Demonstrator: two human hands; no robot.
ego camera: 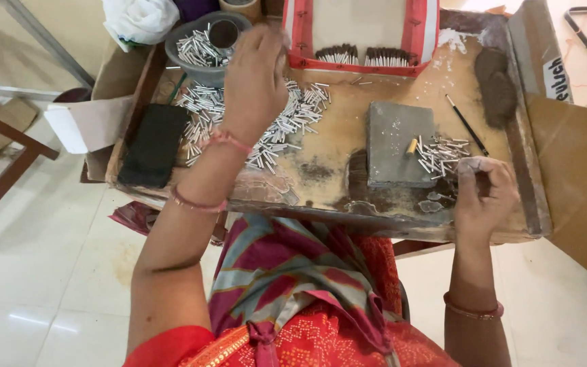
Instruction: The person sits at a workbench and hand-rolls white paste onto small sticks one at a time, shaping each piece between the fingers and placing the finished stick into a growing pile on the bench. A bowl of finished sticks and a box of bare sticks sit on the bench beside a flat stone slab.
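Dozens of thin silver tubes lie scattered on the wooden desk, their long axes pointing mostly away from the person, some slanted. The left hand hovers over this heap, its grip hidden. The right hand is clenched beside a smaller pile of tubes by a grey stone slab. A grey bowl holds more tubes; a black block lies left.

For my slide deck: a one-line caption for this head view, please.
Left hand reaches over silver tubes on a tray; right hand beside a grey block.
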